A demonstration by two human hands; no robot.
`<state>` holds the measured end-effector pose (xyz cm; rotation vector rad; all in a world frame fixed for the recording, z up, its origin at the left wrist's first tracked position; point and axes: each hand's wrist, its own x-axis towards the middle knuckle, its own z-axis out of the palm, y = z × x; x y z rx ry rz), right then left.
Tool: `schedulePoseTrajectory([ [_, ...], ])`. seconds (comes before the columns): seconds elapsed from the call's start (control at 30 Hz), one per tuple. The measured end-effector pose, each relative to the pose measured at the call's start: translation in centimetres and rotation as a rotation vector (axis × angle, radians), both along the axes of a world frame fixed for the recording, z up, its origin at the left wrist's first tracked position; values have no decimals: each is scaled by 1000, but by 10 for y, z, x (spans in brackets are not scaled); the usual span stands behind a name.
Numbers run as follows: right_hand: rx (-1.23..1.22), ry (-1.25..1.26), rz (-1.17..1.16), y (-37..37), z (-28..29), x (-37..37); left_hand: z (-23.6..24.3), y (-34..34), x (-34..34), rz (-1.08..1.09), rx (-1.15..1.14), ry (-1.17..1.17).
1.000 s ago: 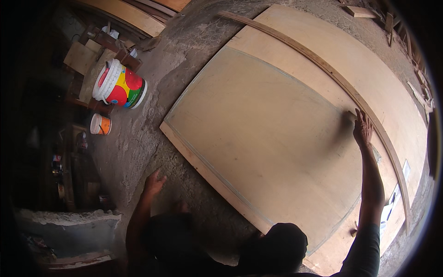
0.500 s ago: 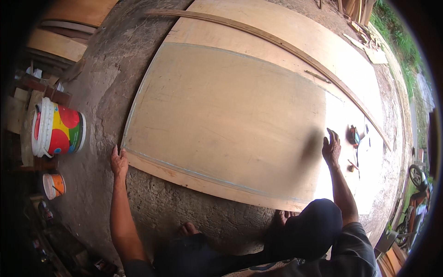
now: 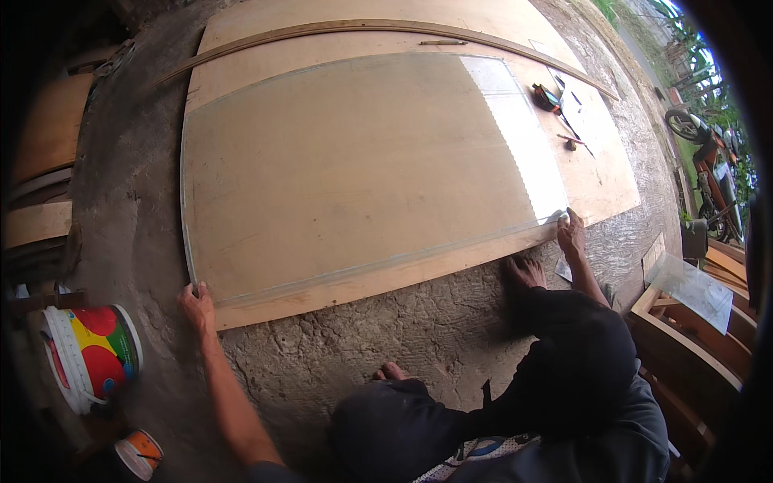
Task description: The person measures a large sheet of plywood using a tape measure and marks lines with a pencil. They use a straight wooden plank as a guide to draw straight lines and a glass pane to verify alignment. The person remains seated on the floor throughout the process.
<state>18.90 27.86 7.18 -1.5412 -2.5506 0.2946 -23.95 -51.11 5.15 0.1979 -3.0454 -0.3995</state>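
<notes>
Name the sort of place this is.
Likely a woodworking workshop: a large, flat, pale wooden sheet with what looks like an orange-and-black tape measure on it, and brown wooden boards at the left.

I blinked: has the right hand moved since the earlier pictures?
Yes: against the plywood board, the right hand has moved toward the near edge, away from the wooden strip.

- Place: woodworking workshop, one side open to daylight.
- Floor: rough, bare concrete (image 3: 282,370).
- Stock: broad plywood (image 3: 608,187) laid flat on the floor; long wooden strip (image 3: 354,26) across it; boards (image 3: 50,129) at left; timber lengths (image 3: 684,342) at right.
- Containers: large multicoloured bucket (image 3: 101,354); small orange-and-white pail (image 3: 138,453).
- Beyond: motorcycle (image 3: 715,165), greenery (image 3: 684,68).
</notes>
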Motion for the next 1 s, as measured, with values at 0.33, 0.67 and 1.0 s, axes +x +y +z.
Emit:
schedulePoseTrajectory([
  [0.33, -60, -174, 78, 15, 32, 21, 12, -5, 2, -70, -19, -93],
  [0.67, 30, -71, -74, 54, -8, -39, 22, 22, 1, 131, -63, -133],
  [1.0, 75, -179, -92, 61, -18, -50, 39, 32, 0, 116, -138, -144],
])
